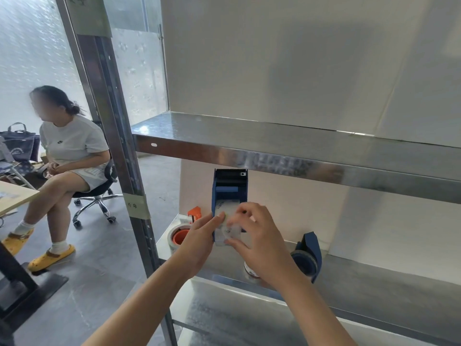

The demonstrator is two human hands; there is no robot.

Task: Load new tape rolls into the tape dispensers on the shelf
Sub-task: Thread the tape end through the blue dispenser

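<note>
One seated person at far left, on a wheeled office chair, dark bags behind, corner of a pale table in front. Next right: steel upright of the shelving unit, paper label taped on it.

Lower shelf, left end: tape roll with orange core lying flat; small orange dispenser just behind it.

Left hand comes in from below. Fingers close together along the lower left side of the blue dispenser, thumb laid on its front edge, clamped on the body. Dispenser stands on end, toothed cutter at top, just under the upper shelf. Cannot tell whether its base rests on the shelf.

Clear tape roll sits at the dispenser's open front, low down, partly in the housing. Right hand is on it: fingers curled, thumb below and fingertips above, pinching the roll's right side.

Under the right wrist, another tape roll on the shelf, mostly hidden. Further right, a second blue dispenser lies tipped on the shelf, well apart from both hands. White wall panels behind.
</note>
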